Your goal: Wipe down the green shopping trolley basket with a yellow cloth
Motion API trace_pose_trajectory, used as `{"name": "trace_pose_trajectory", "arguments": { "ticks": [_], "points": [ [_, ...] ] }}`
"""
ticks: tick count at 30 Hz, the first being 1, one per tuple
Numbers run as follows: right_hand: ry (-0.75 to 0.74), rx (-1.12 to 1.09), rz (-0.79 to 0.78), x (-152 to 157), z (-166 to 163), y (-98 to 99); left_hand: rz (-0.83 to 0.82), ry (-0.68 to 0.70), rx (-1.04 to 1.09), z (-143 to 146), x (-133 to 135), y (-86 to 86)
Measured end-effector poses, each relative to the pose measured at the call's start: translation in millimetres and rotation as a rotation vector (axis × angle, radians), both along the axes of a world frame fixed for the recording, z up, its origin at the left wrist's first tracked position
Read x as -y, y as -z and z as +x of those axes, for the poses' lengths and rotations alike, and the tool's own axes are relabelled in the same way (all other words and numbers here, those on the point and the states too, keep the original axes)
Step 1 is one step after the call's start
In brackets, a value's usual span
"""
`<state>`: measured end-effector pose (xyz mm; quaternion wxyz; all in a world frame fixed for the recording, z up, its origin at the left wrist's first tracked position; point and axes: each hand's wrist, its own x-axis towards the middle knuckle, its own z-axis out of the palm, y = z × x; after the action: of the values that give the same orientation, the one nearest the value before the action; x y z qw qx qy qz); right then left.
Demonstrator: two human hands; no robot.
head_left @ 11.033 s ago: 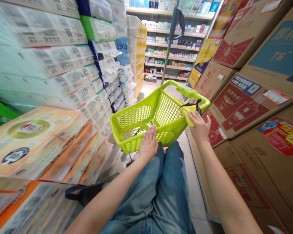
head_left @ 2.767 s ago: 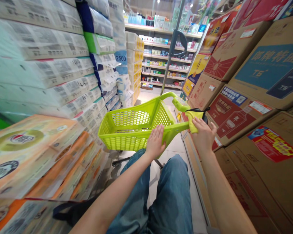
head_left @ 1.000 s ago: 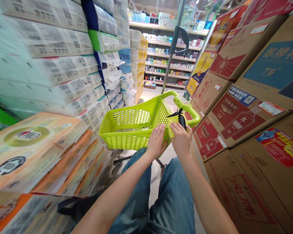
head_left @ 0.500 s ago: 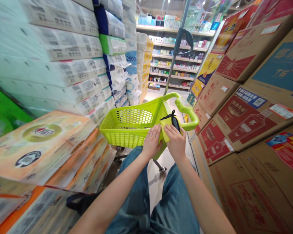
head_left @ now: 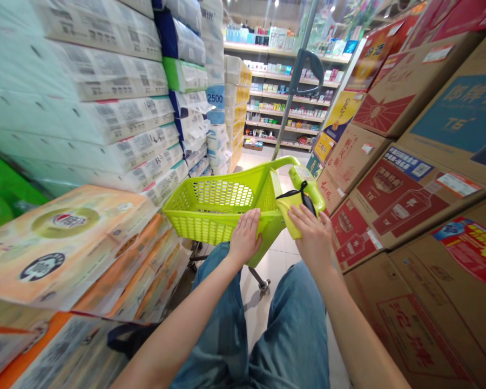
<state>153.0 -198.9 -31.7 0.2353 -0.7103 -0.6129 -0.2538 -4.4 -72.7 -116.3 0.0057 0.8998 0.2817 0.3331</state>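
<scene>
A lime-green shopping cart basket [head_left: 210, 216] with perforated sides stands in front of my knees. My left hand [head_left: 245, 236] lies against its near rim, fingers stretched out flat and holding nothing. In my right hand [head_left: 312, 232] is a yellow cloth with black edging [head_left: 288, 206], gripped near the right end of the basket. The cloth lies close to the green cart handle [head_left: 314, 189]; whether it touches the handle I cannot tell. My right fingers cover part of the cloth.
Stacked tissue packs [head_left: 121, 81] rise on the left, with an orange pack [head_left: 65, 227] close beside my left arm. Cardboard cartons [head_left: 409, 183] wall the right side. A grey pole [head_left: 285, 119] stands behind the cart; stocked shelves [head_left: 279, 100] fill the back.
My right hand has moved right with the cloth, away from my left hand and toward the cart handle. My left hand has shifted slightly left along the rim.
</scene>
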Motion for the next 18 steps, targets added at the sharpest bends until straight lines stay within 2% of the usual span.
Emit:
{"name": "trace_pose_trajectory", "arguments": {
  "ticks": [4,7,13,18],
  "points": [
    [0.144,-0.048,0.084,12.2,17.3,-5.9,-0.008,0.013,0.002,-1.9,-0.4,-0.8],
    [0.179,-0.072,0.099,2.3,1.1,-2.9,-0.018,0.014,0.013,-2.0,-0.3,-0.9],
    [0.065,-0.09,-0.029,-39.3,-54.9,7.0,-0.035,0.013,0.02,-3.5,0.2,-0.6],
    [-0.051,-0.071,-0.114,-45.6,-57.6,10.1,-0.041,0.03,0.026,-5.9,0.2,-1.3]
  ]
}}
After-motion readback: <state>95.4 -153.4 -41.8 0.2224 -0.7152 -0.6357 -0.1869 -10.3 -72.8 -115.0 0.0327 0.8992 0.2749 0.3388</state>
